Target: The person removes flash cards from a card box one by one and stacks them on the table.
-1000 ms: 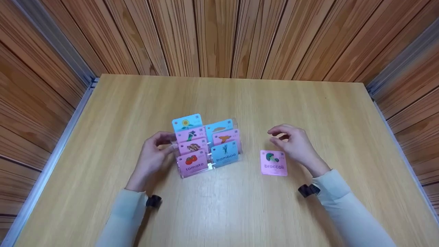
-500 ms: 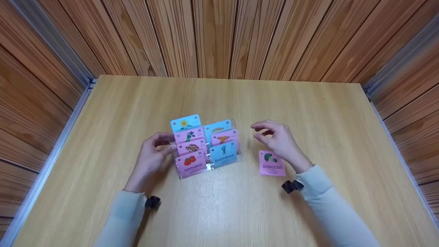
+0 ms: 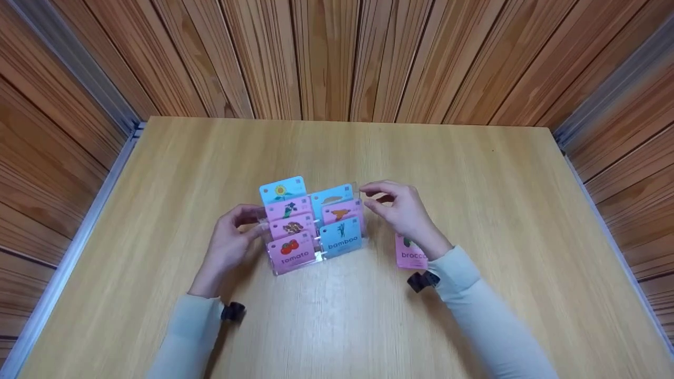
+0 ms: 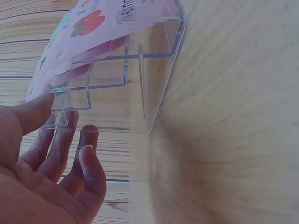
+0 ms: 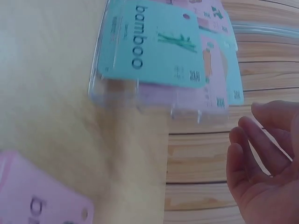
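A clear stepped card stand (image 4: 149, 93) holds several pink and blue picture cards in two columns. At its front are the tomato card (image 3: 291, 251) and the bamboo card (image 3: 341, 238); the sunflower card (image 3: 283, 190) stands at the back left. My left hand (image 3: 233, 237) grips the stand's left side near the rear, thumb in front and fingers behind. By the stand's right rear corner is my right hand (image 3: 403, 208), its fingers loosely bent with nothing between them. The right wrist view shows a gap between hand and stand. A pink broccoli card (image 3: 410, 255) lies flat, partly hidden under the right wrist.
Everything stands on a light wooden table (image 3: 316, 326). Wood-plank walls (image 3: 326, 58) enclose it at the back and both sides, with metal rails (image 3: 68, 237) along the sides.
My right hand has moved left, from above the broccoli card to the stand's right side. Its wrist now covers part of that card. My left hand keeps its grip on the stand.
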### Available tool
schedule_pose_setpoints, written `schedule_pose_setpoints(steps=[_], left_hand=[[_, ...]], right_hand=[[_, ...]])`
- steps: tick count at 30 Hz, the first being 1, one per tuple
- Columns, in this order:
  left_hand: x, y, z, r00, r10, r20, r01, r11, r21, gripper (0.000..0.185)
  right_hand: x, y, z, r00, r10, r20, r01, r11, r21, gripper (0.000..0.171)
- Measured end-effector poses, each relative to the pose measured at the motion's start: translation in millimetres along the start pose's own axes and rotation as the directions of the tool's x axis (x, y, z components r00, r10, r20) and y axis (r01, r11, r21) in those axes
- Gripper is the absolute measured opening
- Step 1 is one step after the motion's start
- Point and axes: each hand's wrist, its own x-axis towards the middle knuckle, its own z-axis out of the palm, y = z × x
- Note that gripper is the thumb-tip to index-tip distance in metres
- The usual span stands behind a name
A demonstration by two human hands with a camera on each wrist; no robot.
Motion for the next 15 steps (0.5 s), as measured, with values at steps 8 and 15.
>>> schedule_pose_setpoints(steps=[8,15], left_hand=[[0.3,0.9,-0.5,1.000,-0.018,0.006,0.018,1.000,-0.009,0.033],[0.9,0.2,-0.8,1.000,-0.020,0.018,0.021,1.000,-0.017,0.033]], right_hand=[[8,-9,17,0.998,-0.059,-0.007,0.059,0.998,0.025,0.030],[12,-11,23,0.998,-0.061,-0.004,0.061,0.998,0.034,0.029]])
